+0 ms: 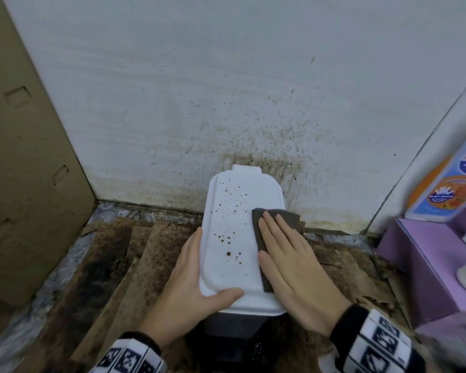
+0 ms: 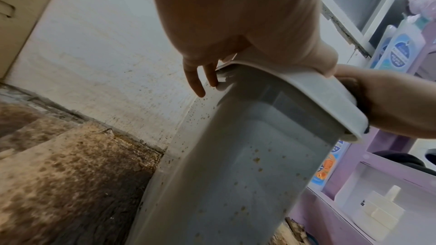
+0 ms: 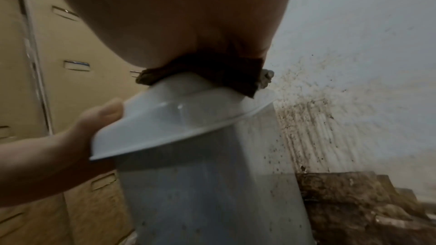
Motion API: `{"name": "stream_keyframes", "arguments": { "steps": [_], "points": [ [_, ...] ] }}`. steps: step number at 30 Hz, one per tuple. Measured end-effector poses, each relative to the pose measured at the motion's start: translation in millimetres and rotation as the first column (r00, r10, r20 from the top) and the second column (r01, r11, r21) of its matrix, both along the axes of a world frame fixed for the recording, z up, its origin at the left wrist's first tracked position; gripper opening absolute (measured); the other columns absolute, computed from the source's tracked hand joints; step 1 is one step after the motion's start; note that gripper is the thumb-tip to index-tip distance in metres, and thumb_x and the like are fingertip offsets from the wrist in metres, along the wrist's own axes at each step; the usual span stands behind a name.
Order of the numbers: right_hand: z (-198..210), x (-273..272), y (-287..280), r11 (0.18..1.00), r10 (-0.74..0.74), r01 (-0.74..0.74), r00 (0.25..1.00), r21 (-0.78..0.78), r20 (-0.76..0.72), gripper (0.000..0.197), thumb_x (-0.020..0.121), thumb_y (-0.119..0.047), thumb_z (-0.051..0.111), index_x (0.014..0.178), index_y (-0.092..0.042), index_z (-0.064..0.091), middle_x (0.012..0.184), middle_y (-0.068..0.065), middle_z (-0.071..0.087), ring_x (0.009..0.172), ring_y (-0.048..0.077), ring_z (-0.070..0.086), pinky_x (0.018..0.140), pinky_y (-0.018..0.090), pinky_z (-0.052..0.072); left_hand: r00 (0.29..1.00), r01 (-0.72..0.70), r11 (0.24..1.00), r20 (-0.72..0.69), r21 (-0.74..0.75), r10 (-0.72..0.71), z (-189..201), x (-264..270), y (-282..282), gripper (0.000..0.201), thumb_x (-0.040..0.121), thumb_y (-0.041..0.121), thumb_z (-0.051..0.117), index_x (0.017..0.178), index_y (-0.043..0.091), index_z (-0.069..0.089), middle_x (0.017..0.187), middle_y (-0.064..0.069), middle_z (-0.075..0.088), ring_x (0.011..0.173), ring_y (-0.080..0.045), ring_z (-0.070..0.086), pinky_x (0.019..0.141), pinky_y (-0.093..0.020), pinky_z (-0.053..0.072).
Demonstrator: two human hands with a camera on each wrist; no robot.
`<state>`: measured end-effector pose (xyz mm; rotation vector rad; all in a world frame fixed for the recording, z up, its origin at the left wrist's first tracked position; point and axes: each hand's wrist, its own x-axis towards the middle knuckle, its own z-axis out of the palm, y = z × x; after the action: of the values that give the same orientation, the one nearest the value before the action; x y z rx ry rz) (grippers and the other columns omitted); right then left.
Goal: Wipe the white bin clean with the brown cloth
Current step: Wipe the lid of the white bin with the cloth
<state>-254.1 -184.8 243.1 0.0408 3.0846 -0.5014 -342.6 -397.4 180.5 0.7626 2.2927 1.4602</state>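
Observation:
The white bin stands against the wall, its lid speckled with brown spots; its grey body is spotted too. My left hand holds the lid's near-left edge, thumb over the top and fingers down the side. My right hand lies flat on the brown cloth, pressing it onto the right side of the lid. In the right wrist view the cloth is squeezed between my palm and the lid. Most of the cloth is hidden under the hand.
A splattered white wall rises directly behind the bin. A tall cardboard box stands at the left. Stained cardboard sheets cover the floor. A purple box and a soap bottle crowd the right.

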Motion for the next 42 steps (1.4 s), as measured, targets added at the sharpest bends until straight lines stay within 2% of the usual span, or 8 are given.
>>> {"name": "stream_keyframes", "arguments": {
  "steps": [5, 8, 11, 18, 23, 29, 36, 42],
  "points": [
    [-1.7, -5.9, 6.5, 0.998, 0.022, -0.023, 1.000, -0.056, -0.017, 0.069, 0.097, -0.062, 0.000, 0.158, -0.032, -0.010, 0.164, -0.024, -0.020, 0.147, -0.007, -0.026, 0.125, 0.029, -0.008, 0.999, -0.014, 0.999, 0.042, 0.043, 0.013, -2.5, 1.6, 0.4, 0.122, 0.060, 0.083, 0.076, 0.146, 0.066, -0.009, 0.159, 0.040, -0.003, 0.153, 0.004, 0.008, 0.124, -0.047, 0.027],
    [-6.0, -39.4, 26.5, 0.996, 0.035, -0.034, 0.999, -0.077, 0.017, 0.068, 0.103, -0.060, 0.010, 0.159, -0.028, -0.008, 0.165, -0.019, -0.020, 0.148, -0.004, -0.025, 0.126, 0.030, -0.007, 0.998, -0.018, 0.998, 0.063, 0.063, 0.014, -4.1, 0.6, 0.8, 0.126, 0.061, 0.080, 0.078, 0.153, 0.059, -0.006, 0.159, 0.040, 0.000, 0.152, 0.004, 0.009, 0.123, -0.048, 0.028],
    [-4.1, -85.9, 47.7, 0.997, 0.011, -0.006, 0.998, -0.081, 0.067, 0.065, 0.107, -0.048, 0.019, 0.160, -0.019, -0.004, 0.166, -0.011, -0.015, 0.152, 0.005, -0.020, 0.127, 0.033, -0.007, 0.997, -0.019, 0.997, 0.074, 0.080, 0.014, -3.5, -0.5, 2.3, 0.125, 0.061, 0.080, 0.079, 0.153, 0.060, -0.003, 0.159, 0.041, 0.003, 0.152, 0.005, 0.011, 0.123, -0.049, 0.028],
    [10.4, -153.4, 66.0, 0.999, -0.028, 0.033, 0.992, -0.040, 0.122, 0.062, 0.110, -0.039, 0.021, 0.160, -0.011, -0.003, 0.169, 0.004, -0.014, 0.155, 0.017, -0.015, 0.112, 0.018, -0.014, 0.999, -0.017, 0.996, 0.041, 0.084, 0.014, 3.6, -6.2, 4.0, 0.118, 0.062, 0.081, 0.076, 0.153, 0.059, 0.005, 0.159, 0.037, 0.014, 0.151, 0.001, 0.020, 0.120, -0.053, 0.031],
    [5.6, -135.7, 63.1, 0.998, -0.027, 0.032, 0.995, -0.053, 0.098, 0.062, 0.110, -0.038, 0.021, 0.160, -0.009, -0.004, 0.168, 0.004, -0.015, 0.155, 0.017, -0.016, 0.113, 0.019, -0.014, 1.000, -0.005, 1.000, -0.022, 0.027, 0.006, -0.5, -5.1, 1.4, 0.116, 0.063, 0.084, 0.072, 0.153, 0.059, 0.003, 0.161, 0.034, 0.012, 0.153, -0.003, 0.017, 0.121, -0.055, 0.027],
    [-1.8, -89.5, 45.2, 0.993, -0.016, 0.023, 0.998, -0.118, 0.061, 0.064, 0.109, -0.045, 0.019, 0.161, -0.016, -0.005, 0.168, -0.005, -0.016, 0.153, 0.009, -0.019, 0.127, 0.038, -0.005, 0.999, -0.018, 0.999, -0.030, -0.028, 0.017, -5.3, -5.7, 0.6, 0.126, 0.061, 0.089, 0.068, 0.157, 0.051, -0.003, 0.163, 0.032, 0.004, 0.155, -0.005, 0.010, 0.124, -0.052, 0.024],
    [-9.6, -8.2, -2.2, 0.977, -0.067, 0.056, 0.997, -0.204, -0.047, 0.063, 0.109, -0.047, 0.020, 0.160, -0.024, -0.008, 0.165, -0.016, -0.022, 0.148, -0.003, -0.028, 0.127, 0.032, -0.006, 1.000, -0.024, 1.000, -0.003, -0.002, 0.024, -5.3, -3.5, 0.6, 0.131, 0.060, 0.087, 0.071, 0.160, 0.044, -0.002, 0.164, 0.030, 0.004, 0.154, -0.001, 0.012, 0.124, -0.049, 0.026],
    [-14.2, 36.8, -34.0, 0.984, -0.086, 0.073, 0.994, -0.164, -0.072, 0.059, 0.109, -0.042, 0.019, 0.156, -0.032, -0.015, 0.162, -0.025, -0.026, 0.146, -0.004, -0.031, 0.126, 0.033, -0.008, 1.000, -0.021, 1.000, -0.004, 0.019, 0.021, -6.2, -2.2, 1.3, 0.129, 0.061, 0.085, 0.072, 0.159, 0.047, -0.002, 0.164, 0.032, 0.004, 0.153, 0.002, 0.012, 0.124, -0.048, 0.027]
  ]
}}
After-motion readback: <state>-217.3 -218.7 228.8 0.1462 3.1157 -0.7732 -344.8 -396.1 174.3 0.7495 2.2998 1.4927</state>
